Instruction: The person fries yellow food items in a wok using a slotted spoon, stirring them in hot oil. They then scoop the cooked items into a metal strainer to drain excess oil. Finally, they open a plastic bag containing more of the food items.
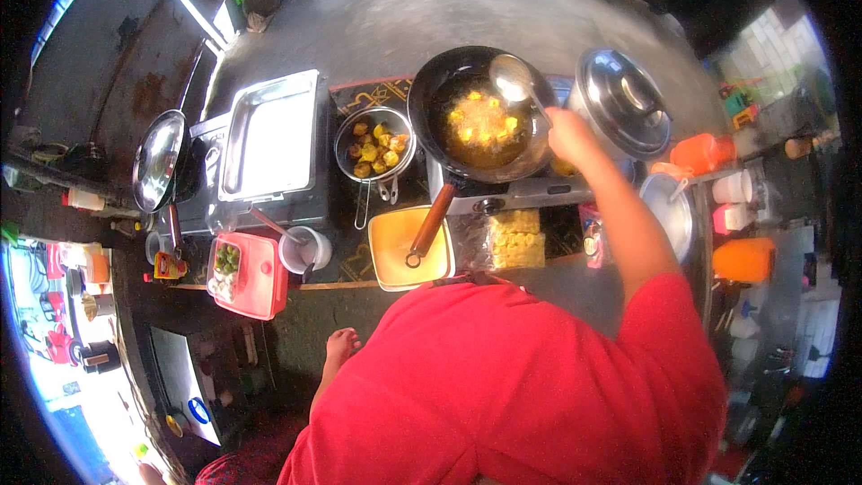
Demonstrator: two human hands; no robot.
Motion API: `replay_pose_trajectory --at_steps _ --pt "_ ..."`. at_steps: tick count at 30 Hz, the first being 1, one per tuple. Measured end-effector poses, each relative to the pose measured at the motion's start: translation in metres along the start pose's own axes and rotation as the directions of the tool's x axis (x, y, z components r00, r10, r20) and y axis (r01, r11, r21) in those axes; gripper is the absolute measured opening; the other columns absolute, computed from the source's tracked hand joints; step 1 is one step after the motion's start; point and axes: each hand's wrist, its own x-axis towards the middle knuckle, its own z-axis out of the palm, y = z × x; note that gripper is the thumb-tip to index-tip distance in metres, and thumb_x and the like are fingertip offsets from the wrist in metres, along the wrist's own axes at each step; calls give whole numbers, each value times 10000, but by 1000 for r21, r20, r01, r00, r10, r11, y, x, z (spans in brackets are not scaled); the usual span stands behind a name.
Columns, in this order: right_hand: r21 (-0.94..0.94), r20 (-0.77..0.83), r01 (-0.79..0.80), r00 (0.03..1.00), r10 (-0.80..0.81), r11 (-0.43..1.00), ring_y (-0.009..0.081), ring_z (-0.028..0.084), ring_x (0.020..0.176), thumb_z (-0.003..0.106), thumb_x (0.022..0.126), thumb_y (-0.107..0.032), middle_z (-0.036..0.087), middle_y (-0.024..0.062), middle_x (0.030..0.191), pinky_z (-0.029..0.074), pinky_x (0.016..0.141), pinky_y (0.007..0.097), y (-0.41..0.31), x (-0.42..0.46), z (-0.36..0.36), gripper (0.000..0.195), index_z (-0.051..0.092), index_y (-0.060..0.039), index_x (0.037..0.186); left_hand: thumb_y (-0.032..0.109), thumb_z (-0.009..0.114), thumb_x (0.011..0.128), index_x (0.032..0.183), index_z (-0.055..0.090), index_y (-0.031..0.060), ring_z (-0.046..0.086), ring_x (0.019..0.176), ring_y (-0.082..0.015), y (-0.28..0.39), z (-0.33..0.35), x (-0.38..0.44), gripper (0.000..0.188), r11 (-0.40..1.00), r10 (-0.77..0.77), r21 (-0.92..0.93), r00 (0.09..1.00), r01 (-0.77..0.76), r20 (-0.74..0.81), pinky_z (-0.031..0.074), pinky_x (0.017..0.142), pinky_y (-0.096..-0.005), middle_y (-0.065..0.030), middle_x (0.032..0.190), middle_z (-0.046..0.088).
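Note:
My right hand (569, 137) grips the handle of a metal skimmer ladle (510, 77). Its round head is over the far right part of a dark wok (431, 155) on a gas stove (525, 197). Yellow cubes (481, 124) fry in bubbling oil inside the wok. The wok's wooden handle (431, 225) points toward me, above a yellow square container (387, 263). Left of the wok, a wire strainer (341, 160) holds browned fried cubes (377, 151). My left hand (343, 343) hangs low at my side, fingers loosely bent, nothing visible in it.
A pack of yellow blocks (517, 240) lies before the stove. Right of the wok stands a lidded steel pot (623, 104). Leftward are a steel tray (269, 138), a white tub (306, 252), a pink container (259, 276) and a pan with a glass lid (160, 160).

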Motion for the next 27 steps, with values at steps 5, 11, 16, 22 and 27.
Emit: replay_pose_trajectory --at_steps 5,11,16,22,27 --pt "-48 66 -243 967 246 969 421 636 915 520 819 -46 655 267 934 506 814 493 11 -26 22 187 612 7 973 209 562 925 1066 616 113 607 712 -157 12 9 4 179 1000 1 13 1000 -1 4 490 598 -348 6 866 603" --pt "505 411 -531 841 352 680 188 596 452 563 824 -25 617 108 596 463 435 340 3 -37 48 115 608 22 919 227 566 928 1076 607 118 610 722 -165 19 12 -1 188 999 16 47 1000 -17 24 481 604 -361 9 875 605" --pt "626 583 -581 792 184 520 111 536 443 568 852 -27 627 64 649 406 407 282 -1 -38 65 234 624 6 1077 196 568 923 1049 613 93 607 740 -169 13 17 -5 168 1000 7 24 1000 -7 3 495 615 -347 -5 870 606" --pt "713 684 -666 729 -12 218 75 492 448 550 878 -8 601 59 687 382 402 218 -14 -39 57 384 530 40 1259 112 570 912 1035 607 25 604 754 -196 -14 17 3 156 989 20 -147 1000 -21 -11 535 649 -349 -64 870 603" --pt "699 715 -712 696 -59 65 60 479 457 535 900 -10 585 54 700 384 398 196 -14 -42 61 405 498 25 1302 110 567 920 1041 607 21 611 764 -206 -31 18 7 156 980 6 -200 999 -15 -46 552 666 -361 -81 891 608"
